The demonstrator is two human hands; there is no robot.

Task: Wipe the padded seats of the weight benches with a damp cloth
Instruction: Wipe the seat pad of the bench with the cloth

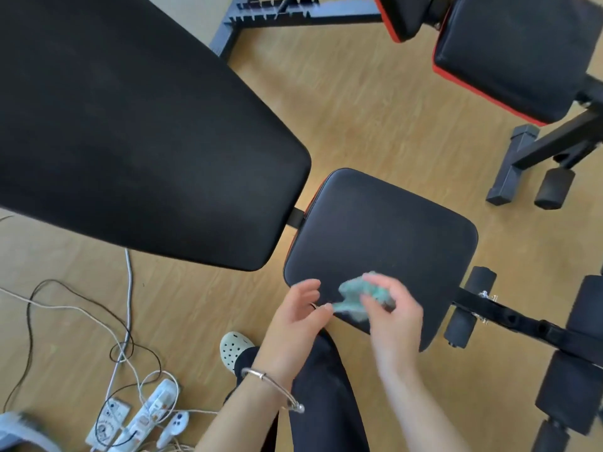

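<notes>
**Inspector:** Any markings, brands or labels?

**Assistant:** Printed stickers on the two white power strips [143, 415] at lower left; too small and blurred to read. The seat pad [385, 230] and the backrest pad [130, 125] are plain black, and the seat has a red edge on its side nearest the backrest.

**Inspector:** Where is the cloth, and how are the hands?

**Assistant:** The teal cloth [350, 296] is bunched over the near edge of the seat pad. The right hand [391, 308] has its fingers curled round it (the hand is blurred; the grip reads as closed). The left hand [297, 314] has its fingers loosely spread and grips nothing; its thumb tip lies just beside the trailing corner of the cloth, and contact cannot be told. There is a silver bracelet [270, 383] on that wrist.

**Inspector:** What surrounds it, and is anything in the way?

**Assistant:** A wooden floor [359, 109]. Loose cables [65, 305] run to the power strips, with a white controller [173, 425] beside them. A pale perforated shoe [233, 349] and a dark trouser leg [326, 386] stand against the seat's near edge. Foam rollers [460, 331] sit on the frame to the right. A second bench seat [515, 57], black with red trim, stands well apart at upper right. The backrest overhangs the left of the view and hides the floor beneath it.
</notes>
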